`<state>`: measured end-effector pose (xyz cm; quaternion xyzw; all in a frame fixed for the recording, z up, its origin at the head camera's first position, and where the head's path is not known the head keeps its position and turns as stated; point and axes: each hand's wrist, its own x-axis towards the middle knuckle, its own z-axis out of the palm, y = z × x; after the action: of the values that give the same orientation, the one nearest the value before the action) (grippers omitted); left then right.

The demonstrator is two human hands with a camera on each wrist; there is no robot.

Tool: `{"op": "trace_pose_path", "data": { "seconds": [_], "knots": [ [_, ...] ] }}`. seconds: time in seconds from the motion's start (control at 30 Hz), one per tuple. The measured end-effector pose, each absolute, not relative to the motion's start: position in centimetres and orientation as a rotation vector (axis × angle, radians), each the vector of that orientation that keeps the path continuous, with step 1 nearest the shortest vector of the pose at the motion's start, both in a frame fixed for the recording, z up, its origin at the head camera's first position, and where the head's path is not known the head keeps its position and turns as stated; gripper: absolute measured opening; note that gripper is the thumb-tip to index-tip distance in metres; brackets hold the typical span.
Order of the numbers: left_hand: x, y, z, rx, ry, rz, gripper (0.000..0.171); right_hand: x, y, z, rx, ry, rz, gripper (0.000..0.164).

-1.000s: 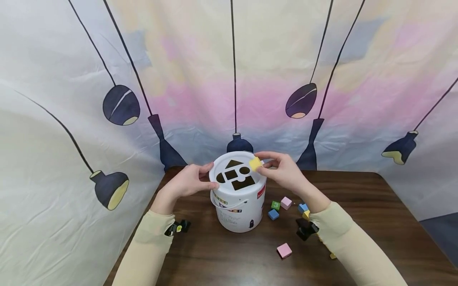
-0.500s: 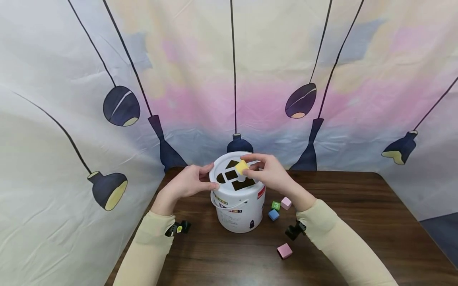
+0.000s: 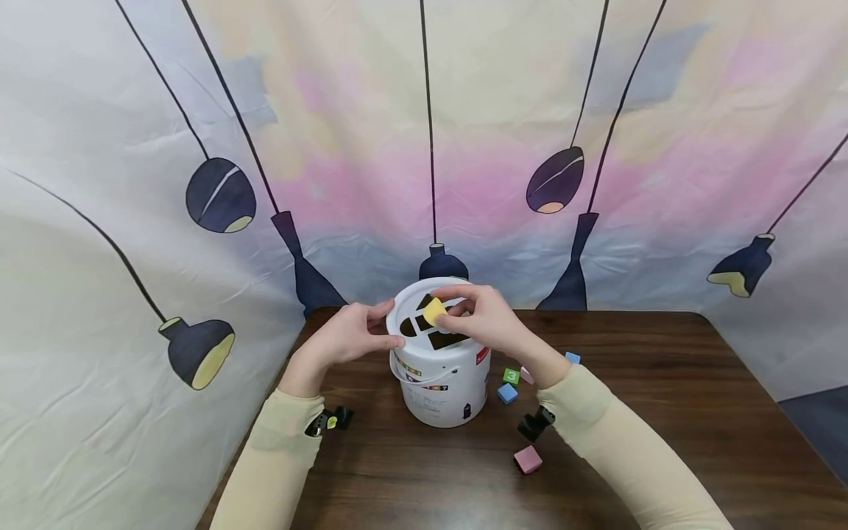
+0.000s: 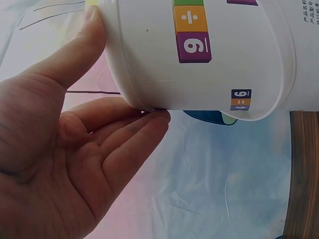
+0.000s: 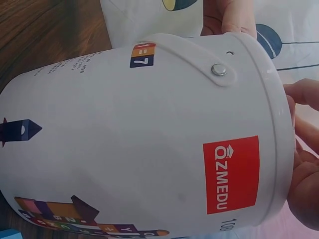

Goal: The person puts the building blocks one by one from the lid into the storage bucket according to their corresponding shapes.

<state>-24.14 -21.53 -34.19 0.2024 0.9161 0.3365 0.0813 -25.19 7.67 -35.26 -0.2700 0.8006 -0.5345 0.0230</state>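
Observation:
A white bucket (image 3: 433, 401) stands upright on the table, its lid (image 3: 403, 297) pierced with several dark shaped holes. My left hand (image 3: 347, 335) holds the left edge of the lid, thumb at the front and fingers farther back; in the left wrist view its fingertips touch the rim. Between right thumb and fingers I pinch a yellow block (image 3: 433, 311) just over the middle of the lid. My right hand (image 3: 486, 316) covers the lid's right part. In the right wrist view the bucket's wall (image 5: 149, 139) hides the block.
Right of the bucket lie a green block (image 3: 511, 376) marked 3, two blue blocks, the nearer one (image 3: 507, 394) in front of it, and a pink block (image 3: 528, 459) near my right wrist. Another pink block (image 3: 527, 375) is partly behind my forearm. A printed curtain (image 3: 331, 147) hangs behind the table.
My right hand has carried the yellow block leftward, from the lid's right edge to above its middle. The left hand keeps its place on the rim.

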Motion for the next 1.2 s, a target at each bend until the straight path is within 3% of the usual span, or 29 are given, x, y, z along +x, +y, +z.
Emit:
{"op": "trace_pose_path", "data": {
  "seconds": [1.2],
  "knots": [
    [-23.9, -21.4, -33.9, 0.578, 2.752, 0.992, 0.089, -25.5, 5.0, -34.9, -1.007, 2.569, -1.53, 0.044]
  ]
}}
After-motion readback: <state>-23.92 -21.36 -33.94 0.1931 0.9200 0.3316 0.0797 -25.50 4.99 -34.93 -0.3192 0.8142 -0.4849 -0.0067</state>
